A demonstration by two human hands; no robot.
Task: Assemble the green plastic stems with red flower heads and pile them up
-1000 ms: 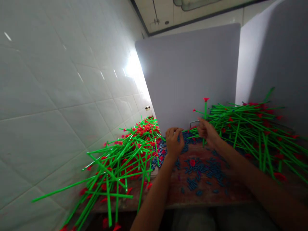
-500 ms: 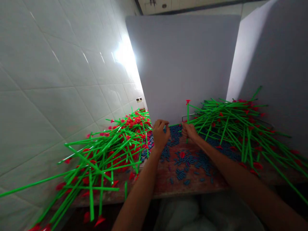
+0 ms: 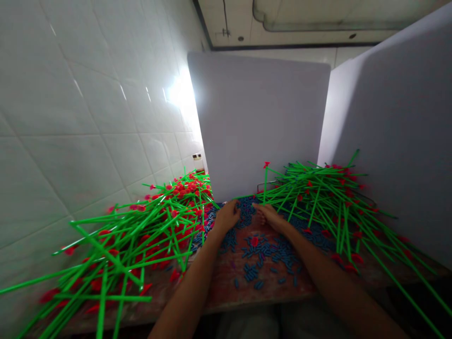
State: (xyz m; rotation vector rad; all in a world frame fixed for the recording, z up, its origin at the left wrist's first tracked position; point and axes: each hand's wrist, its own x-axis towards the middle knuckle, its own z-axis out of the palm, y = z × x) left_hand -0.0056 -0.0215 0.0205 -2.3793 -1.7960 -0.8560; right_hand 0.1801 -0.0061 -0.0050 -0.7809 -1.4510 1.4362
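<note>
Between heaps of green stems (image 3: 141, 240), the left hand (image 3: 228, 215) and right hand (image 3: 269, 217) lie over blue pieces (image 3: 261, 252), fingers together.

And here's the worn, red-stained wooden bench (image 3: 226, 292), loose blue pieces (image 3: 259, 252) scattered right across its middle! Left of those blue pieces, a big tangled heap of red-tipped green stems (image 3: 141, 240); to their right, a 2nd sprawling heap (image 3: 328, 202)!
</note>
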